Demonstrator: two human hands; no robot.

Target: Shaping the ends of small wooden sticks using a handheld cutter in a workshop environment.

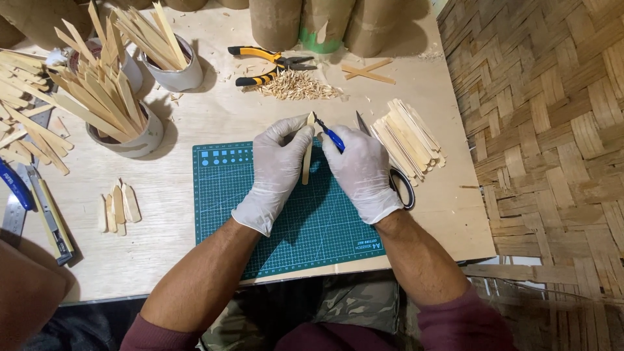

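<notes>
Nearest to the person, both arms reach out over the green cutting mat point(286, 214) on the desk point(195, 123). The left hand point(276, 172), in a white glove, is closed on a thin bamboo stick point(307, 159) and holds it standing on the mat, in the middle of the desk. The right hand point(361, 172), gloved too, is closed on a small blue knife point(331, 136), and its tip sits right at the top of the stick, very near the left fingers. That is the risky part: if the stick slips or the blade jumps off the hard wood, it could cut through the thin glove. Pushing too hard could also split the stick or snap its point. Just to the right lie black scissors point(403, 188) with their blades half under the right hand, so a quick move of the wrist could bump them. Beside them is a stack of flat sticks point(409, 140) that a knock could spill. On the left are a few short cut pieces point(118, 207) and a cup of pointed sticks point(127, 133), which could tip. Farther away lie yellow pliers point(273, 65) and a heap of wood chips point(299, 86) that could scatter.
</notes>
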